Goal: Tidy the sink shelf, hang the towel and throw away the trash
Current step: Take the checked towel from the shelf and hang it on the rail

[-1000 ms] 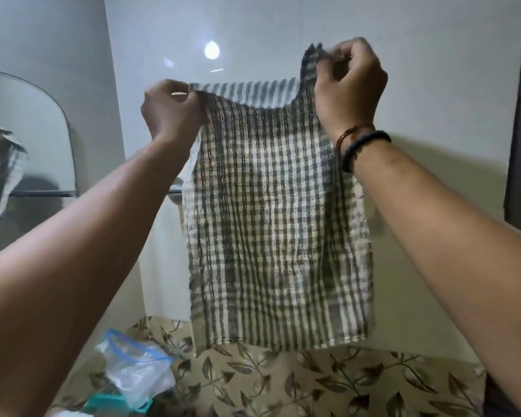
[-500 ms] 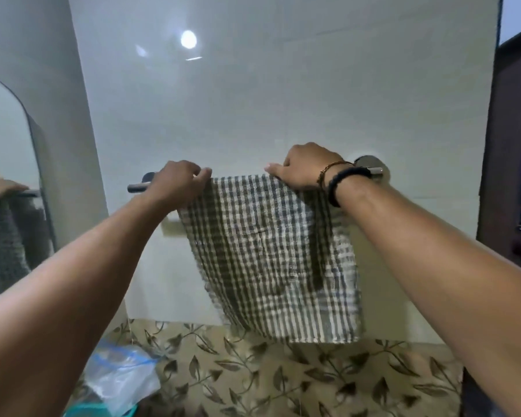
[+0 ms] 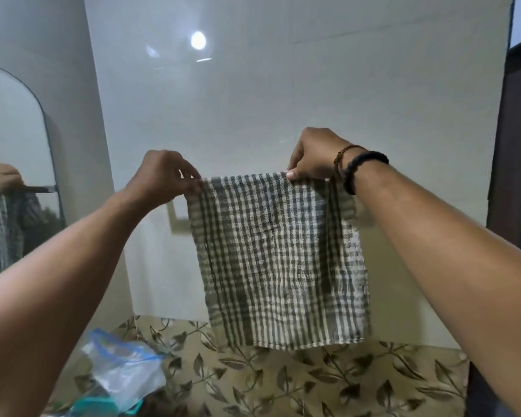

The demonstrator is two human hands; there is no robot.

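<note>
A grey and cream checked towel [image 3: 278, 260] hangs flat in front of the pale tiled wall, its top edge level. My left hand [image 3: 163, 176] pinches the towel's top left corner. My right hand [image 3: 316, 156], with a black band and a brown bracelet on the wrist, grips the top right corner. The towel rail is hidden behind the towel and my hands; whether the towel is draped over it cannot be told.
A mirror [image 3: 12, 164] on the left wall reflects a hand and the towel. Below runs a band of leaf-patterned tiles [image 3: 313, 383]. A clear plastic bag with blue trim [image 3: 124, 368] sits at the lower left. A dark door frame [image 3: 515, 145] stands at the right.
The towel came down from high up to rail height. My hands went from resting on top of it to pinching its top corners, and the rail ends are now hidden.
</note>
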